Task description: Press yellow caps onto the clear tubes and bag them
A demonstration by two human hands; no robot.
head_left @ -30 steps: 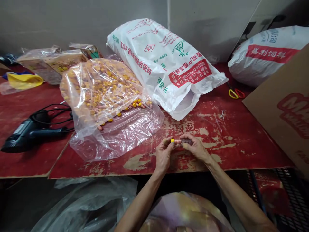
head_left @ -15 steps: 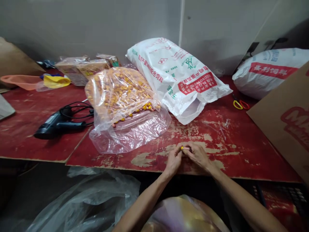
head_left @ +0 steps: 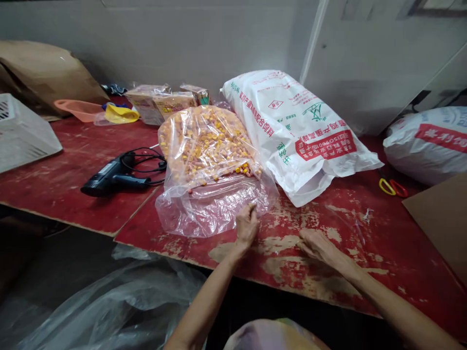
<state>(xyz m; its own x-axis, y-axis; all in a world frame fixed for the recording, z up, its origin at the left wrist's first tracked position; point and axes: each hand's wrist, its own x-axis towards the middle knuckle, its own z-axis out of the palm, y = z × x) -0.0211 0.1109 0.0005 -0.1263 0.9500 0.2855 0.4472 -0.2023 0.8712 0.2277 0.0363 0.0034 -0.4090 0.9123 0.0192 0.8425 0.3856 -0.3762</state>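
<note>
My left hand [head_left: 247,227] is closed, thumb against curled fingers, over the front right edge of a clear plastic bag [head_left: 199,213]. Whatever it holds is hidden. Inside that bag lie a great many small yellow and pink pieces [head_left: 209,141], some showing at its open mouth. To the right, apart from the left, my right hand [head_left: 316,244] stays low over the worn red tabletop [head_left: 270,272]. Its fingers are pressed together, and I cannot make out anything in them.
A white printed sack [head_left: 262,112] lies behind the bag. On the left are a black heat gun [head_left: 116,175] with its cord, a white crate [head_left: 27,138] and an orange basket [head_left: 78,111]. Scissors [head_left: 393,187], another sack [head_left: 426,141] and a carton [head_left: 441,223] occupy the right.
My hands were together around a small yellow and pink piece; now they are apart. The left has moved toward the bag, the right away from it. The view has shifted too.
</note>
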